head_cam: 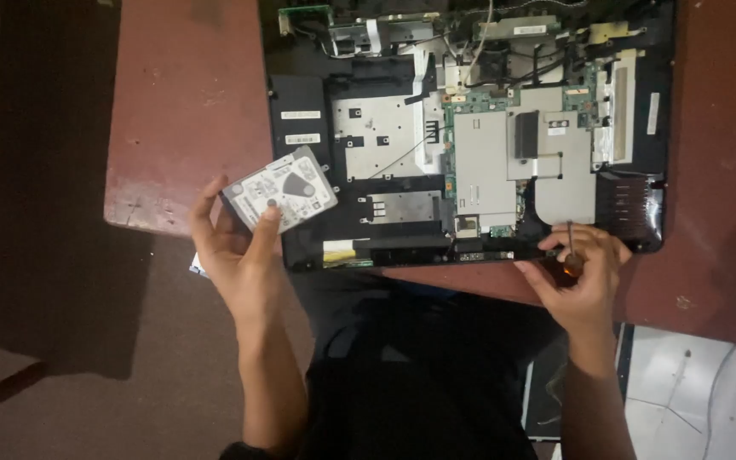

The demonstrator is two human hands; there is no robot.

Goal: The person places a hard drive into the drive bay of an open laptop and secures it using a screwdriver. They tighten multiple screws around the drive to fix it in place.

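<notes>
1. Seen from above: an opened laptop (470, 136) lying bottom-up on a reddish-brown bench (181, 111), cover off, metal shields, green circuit board and loose cables exposed.

2. Left hand (236, 251) closed around a slim silver hard drive (281, 189), thumb across the labelled face, fingers behind; drive tilted, raised clear of the chassis, just off the laptop's near left corner and over the bench edge.

3. Right hand (581, 273) wrapped around a small screwdriver (569, 251) with an amber handle, thin shaft pointing up toward the near right edge of the chassis, beside the dark vent area; tip contact with any screw impossible to tell in this dim light.

4. Best handled by the drive's edges, away from its connector and the bare board underneath; a firmer two-sided pinch advisable, given the drop to the floor (70, 366) below.

5. Screwdriver best kept upright and seated square before any turn, well off the nearby ribbon cables and board components.

6. Dark clothing at the bottom of the frame; a pale tiled patch at lower right.
</notes>
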